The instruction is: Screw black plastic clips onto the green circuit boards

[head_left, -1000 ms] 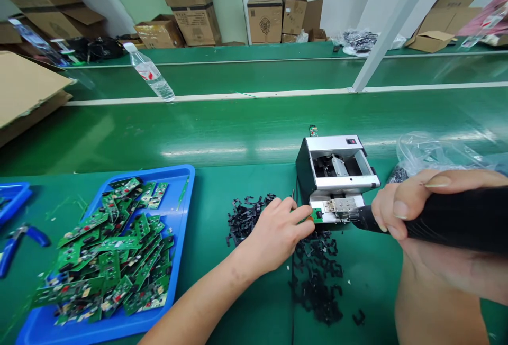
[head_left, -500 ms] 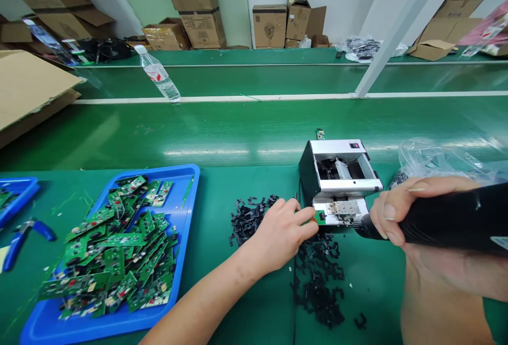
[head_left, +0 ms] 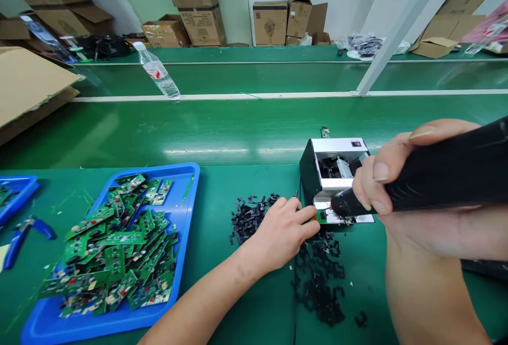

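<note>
My left hand pinches a small green circuit board against the front ledge of a small black and silver machine. My right hand is wrapped round a thick black power screwdriver, whose tip points left and down onto the board at the machine's ledge. Loose black plastic clips lie scattered on the green mat around and below my left hand.
A blue tray at the left holds several green circuit boards. Blue-handled pliers lie at the far left beside another blue tray. A water bottle stands on the conveyor rail. Cardboard boxes line the back wall.
My right hand has lifted and swung the screwdriver to the left, so its tip now sits over the board at the ledge. My left hand has stayed on the board.
</note>
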A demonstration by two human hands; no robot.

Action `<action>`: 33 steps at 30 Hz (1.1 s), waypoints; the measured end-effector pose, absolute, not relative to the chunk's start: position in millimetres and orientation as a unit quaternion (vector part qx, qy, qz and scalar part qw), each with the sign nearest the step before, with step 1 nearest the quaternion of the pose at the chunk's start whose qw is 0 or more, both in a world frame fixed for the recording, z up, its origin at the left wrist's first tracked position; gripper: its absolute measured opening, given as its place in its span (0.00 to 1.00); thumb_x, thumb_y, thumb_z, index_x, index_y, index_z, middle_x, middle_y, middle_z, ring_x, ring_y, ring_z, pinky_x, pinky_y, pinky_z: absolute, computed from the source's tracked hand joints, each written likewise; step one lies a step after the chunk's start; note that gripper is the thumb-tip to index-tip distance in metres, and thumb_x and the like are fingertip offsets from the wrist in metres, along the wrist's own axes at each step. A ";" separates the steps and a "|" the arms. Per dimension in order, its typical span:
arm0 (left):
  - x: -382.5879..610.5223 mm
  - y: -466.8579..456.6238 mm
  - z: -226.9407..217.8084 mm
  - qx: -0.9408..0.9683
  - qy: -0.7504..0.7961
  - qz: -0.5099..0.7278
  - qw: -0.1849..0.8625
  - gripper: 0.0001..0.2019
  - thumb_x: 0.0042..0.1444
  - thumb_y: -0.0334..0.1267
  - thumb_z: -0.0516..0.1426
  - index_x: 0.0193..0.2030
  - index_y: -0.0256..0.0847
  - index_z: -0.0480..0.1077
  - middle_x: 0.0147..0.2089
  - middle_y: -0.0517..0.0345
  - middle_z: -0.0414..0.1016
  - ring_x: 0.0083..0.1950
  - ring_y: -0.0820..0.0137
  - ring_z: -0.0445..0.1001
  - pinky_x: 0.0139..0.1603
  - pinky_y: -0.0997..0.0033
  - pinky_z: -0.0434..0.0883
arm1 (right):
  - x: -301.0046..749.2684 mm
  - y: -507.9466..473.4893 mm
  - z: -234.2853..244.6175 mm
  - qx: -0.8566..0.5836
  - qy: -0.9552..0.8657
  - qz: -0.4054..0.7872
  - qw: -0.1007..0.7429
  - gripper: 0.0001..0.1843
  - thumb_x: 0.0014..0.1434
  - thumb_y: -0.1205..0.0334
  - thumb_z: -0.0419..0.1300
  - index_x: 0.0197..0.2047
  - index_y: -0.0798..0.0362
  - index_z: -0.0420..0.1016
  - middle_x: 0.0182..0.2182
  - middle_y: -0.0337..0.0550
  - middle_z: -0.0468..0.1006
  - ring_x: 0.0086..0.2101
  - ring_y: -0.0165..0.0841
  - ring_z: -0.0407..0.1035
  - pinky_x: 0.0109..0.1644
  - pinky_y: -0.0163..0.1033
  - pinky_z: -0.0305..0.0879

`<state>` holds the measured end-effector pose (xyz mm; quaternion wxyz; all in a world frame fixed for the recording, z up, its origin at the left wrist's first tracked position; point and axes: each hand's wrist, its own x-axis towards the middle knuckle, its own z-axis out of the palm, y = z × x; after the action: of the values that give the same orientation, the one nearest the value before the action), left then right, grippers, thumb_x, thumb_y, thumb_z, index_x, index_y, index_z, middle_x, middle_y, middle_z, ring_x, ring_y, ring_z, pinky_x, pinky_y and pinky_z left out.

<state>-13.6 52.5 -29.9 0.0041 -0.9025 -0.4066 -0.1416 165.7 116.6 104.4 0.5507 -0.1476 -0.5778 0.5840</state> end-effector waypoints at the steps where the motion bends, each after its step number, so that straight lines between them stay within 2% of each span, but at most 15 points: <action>1: -13.3 52.5 -30.0 -0.902 -0.408 -0.143 0.003 0.02 0.66 0.32 0.57 0.44 0.43 0.69 0.55 0.57 0.73 0.45 0.63 0.64 0.40 0.58 0.58 | 161.6 117.5 104.0 -0.144 -0.580 0.569 0.565 0.18 0.60 0.42 0.66 0.41 0.47 0.84 0.28 0.41 0.79 0.15 0.32 0.66 0.14 0.41 0.61; 5: -12.3 52.3 -29.5 -0.901 -0.408 -0.147 0.002 0.02 0.67 0.32 0.56 0.43 0.43 0.69 0.55 0.58 0.74 0.45 0.63 0.64 0.40 0.58 0.57 | 155.4 119.2 100.2 -0.134 -0.578 0.554 0.584 0.28 0.60 0.34 0.61 0.41 0.52 0.84 0.27 0.43 0.79 0.16 0.32 0.66 0.12 0.39 0.59; 8: -12.0 52.7 -28.8 -0.901 -0.408 -0.145 0.000 0.01 0.67 0.33 0.56 0.44 0.43 0.69 0.55 0.58 0.74 0.45 0.63 0.64 0.40 0.57 0.58 | 155.8 120.2 97.5 -0.127 -0.566 0.569 0.583 0.32 0.59 0.31 0.60 0.41 0.53 0.83 0.27 0.45 0.79 0.17 0.33 0.67 0.12 0.38 0.58; 15: -12.6 52.8 -29.4 -0.901 -0.409 -0.144 0.000 0.02 0.67 0.32 0.57 0.44 0.43 0.69 0.55 0.58 0.73 0.45 0.63 0.63 0.40 0.58 0.57 | 153.3 120.4 96.7 -0.129 -0.556 0.579 0.582 0.35 0.56 0.29 0.61 0.38 0.57 0.83 0.27 0.46 0.79 0.15 0.32 0.67 0.12 0.38 0.58; 23: -11.5 52.6 -29.4 -0.901 -0.409 -0.146 0.002 0.03 0.65 0.32 0.58 0.44 0.43 0.69 0.54 0.57 0.73 0.45 0.63 0.63 0.40 0.58 0.57 | 153.0 119.4 98.9 -0.110 -0.575 0.572 0.575 0.32 0.56 0.30 0.62 0.33 0.55 0.84 0.26 0.45 0.79 0.16 0.31 0.67 0.12 0.38 0.59; 28: -11.9 52.1 -28.9 -0.901 -0.410 -0.144 0.003 0.01 0.66 0.33 0.57 0.44 0.43 0.69 0.54 0.57 0.74 0.45 0.63 0.64 0.39 0.57 0.57 | 150.3 120.0 95.5 -0.105 -0.573 0.580 0.569 0.34 0.56 0.28 0.59 0.39 0.54 0.84 0.25 0.44 0.80 0.14 0.32 0.66 0.12 0.38 0.57; 33: -12.3 52.3 -28.4 -0.900 -0.412 -0.142 0.001 0.02 0.65 0.32 0.57 0.43 0.43 0.69 0.54 0.59 0.74 0.45 0.63 0.64 0.39 0.57 0.57 | 148.4 120.6 92.4 -0.114 -0.567 0.590 0.564 0.35 0.53 0.27 0.61 0.37 0.54 0.84 0.24 0.44 0.80 0.13 0.32 0.66 0.11 0.37 0.56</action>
<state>-12.3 52.3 -28.4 0.0011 -0.9002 -0.4117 -0.1421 148.4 120.6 92.4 0.5636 -0.1145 -0.5670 0.5897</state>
